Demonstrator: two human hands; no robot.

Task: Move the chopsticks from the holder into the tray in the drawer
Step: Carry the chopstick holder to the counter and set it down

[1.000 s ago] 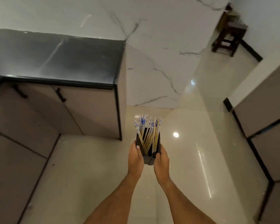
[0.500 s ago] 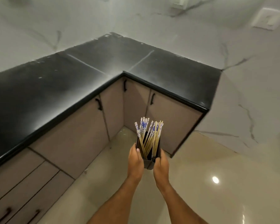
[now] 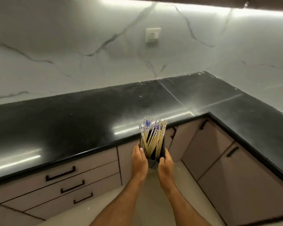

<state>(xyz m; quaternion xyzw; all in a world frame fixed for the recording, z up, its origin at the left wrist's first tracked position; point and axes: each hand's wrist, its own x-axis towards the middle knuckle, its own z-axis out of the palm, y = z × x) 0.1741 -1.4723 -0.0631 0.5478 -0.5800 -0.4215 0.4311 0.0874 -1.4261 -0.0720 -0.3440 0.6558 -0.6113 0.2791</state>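
A dark, square-sided holder (image 3: 152,161) is gripped between the two hands, the left hand (image 3: 138,159) curled round its left wall with the thumb laid over the rim, the right hand (image 3: 166,162) wrapped round its right wall. The holder is carried in the air just in front of the desk edge, tilted slightly away from the person. It is filled with chopsticks (image 3: 152,137), thin pale sticks of bamboo colour whose upper ends are patterned white and blue; they are splayed loosely and crossed over one another, their tops fanned out toward 12 o'clock above the rim.

Beyond the hands, from 9 o'clock round to 3 o'clock, an L-shaped desk (image 3: 72,121) of glossy black stone is seen, with light streaks reflected on it and seams visible near the inner corner. Behind it a white marble-look wall (image 3: 72,46) with grey veins is seen, and a white socket plate (image 3: 153,35) is set in it at 12 o'clock. A lit strip runs under the upper cabinet along the top edge of the view.

Below the desk, at 8 o'clock, three closed drawers (image 3: 69,181) with matt beige fronts and slim black bar handles are stacked. At 3 to 4 o'clock, closed cabinet doors (image 3: 219,163) of the same finish are seen, also with black handles. A pale glossy floor (image 3: 153,201) lies under the forearms.
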